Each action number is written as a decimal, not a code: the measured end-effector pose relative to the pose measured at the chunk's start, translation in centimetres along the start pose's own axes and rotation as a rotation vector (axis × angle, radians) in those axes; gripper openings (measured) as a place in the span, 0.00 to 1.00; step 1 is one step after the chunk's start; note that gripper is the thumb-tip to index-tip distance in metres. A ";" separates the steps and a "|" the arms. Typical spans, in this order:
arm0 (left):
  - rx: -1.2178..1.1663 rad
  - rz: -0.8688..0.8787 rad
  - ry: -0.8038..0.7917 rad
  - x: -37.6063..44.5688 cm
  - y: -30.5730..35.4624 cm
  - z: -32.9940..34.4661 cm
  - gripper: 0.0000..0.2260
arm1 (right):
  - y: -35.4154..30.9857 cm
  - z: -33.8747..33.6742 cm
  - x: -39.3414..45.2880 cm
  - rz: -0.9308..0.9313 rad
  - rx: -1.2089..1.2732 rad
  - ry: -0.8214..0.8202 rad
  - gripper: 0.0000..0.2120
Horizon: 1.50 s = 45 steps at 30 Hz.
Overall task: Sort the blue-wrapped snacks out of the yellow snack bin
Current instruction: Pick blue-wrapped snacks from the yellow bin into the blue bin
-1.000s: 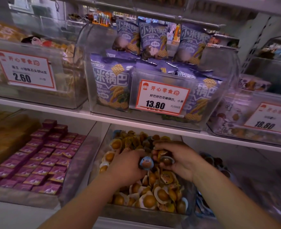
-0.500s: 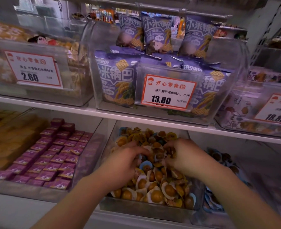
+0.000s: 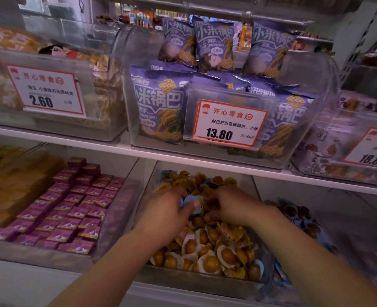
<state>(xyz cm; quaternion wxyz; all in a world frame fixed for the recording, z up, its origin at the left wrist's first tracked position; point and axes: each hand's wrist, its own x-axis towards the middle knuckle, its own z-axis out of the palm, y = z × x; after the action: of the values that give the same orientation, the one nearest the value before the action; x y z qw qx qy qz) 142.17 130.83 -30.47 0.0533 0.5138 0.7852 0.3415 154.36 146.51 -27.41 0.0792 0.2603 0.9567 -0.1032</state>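
Observation:
A clear bin (image 3: 196, 282) on the lower shelf holds many round snacks in yellow and white wrappers (image 3: 207, 255). Both my hands are down in its middle. My left hand (image 3: 167, 213) pinches a blue-wrapped snack (image 3: 190, 200) between thumb and fingers, just above the pile. My right hand (image 3: 231, 206) lies curled over the yellow snacks right beside it; what its fingertips hold is hidden. Another blue-edged wrapper (image 3: 165, 173) shows at the bin's far left corner, and one (image 3: 259, 265) near its front right.
A bin of blue-wrapped round snacks (image 3: 298, 216) stands directly right of the yellow bin. A bin of purple boxes (image 3: 72, 204) is on the left. The upper shelf edge (image 3: 183, 156) with bins of purple bags (image 3: 161, 107) overhangs just behind my hands.
Both hands have pushed farther back into the bin. The blue-wrapped snack that lay between them is now gripped in my left hand's fingers. The view has moved closer.

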 end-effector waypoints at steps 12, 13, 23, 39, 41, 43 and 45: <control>-0.393 0.170 0.156 -2.4 5.6 0.1 0.16 | -4.3 0.2 -8.4 0.204 1.901 0.173 0.19; -0.406 0.189 0.133 -2.7 6.4 0.5 0.14 | -4.5 0.4 -9.0 0.182 1.989 0.073 0.22; -0.421 0.375 -0.185 -3.9 10.9 4.3 0.32 | 0.5 1.3 -13.7 0.202 1.810 0.340 0.09; -0.303 0.223 0.060 -1.6 7.5 3.9 0.12 | 17.3 1.8 -17.5 0.513 1.200 0.800 0.09; -0.370 0.164 0.135 -2.3 7.1 2.6 0.10 | 15.3 1.3 -16.1 0.429 1.151 0.890 0.12; -0.458 0.080 0.257 -3.3 6.5 1.0 0.10 | 12.3 0.8 -14.9 0.296 1.017 0.922 0.12; -0.514 -0.004 0.352 -4.9 5.5 -0.6 0.11 | 8.5 0.3 -13.9 0.132 0.909 0.928 0.12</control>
<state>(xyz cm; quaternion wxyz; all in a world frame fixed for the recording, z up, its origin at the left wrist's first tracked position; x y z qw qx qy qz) 148.44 127.72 -28.02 0.0454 0.4150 0.6713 0.6124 170.56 146.91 -26.21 -0.4540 0.3435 0.7345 -0.3694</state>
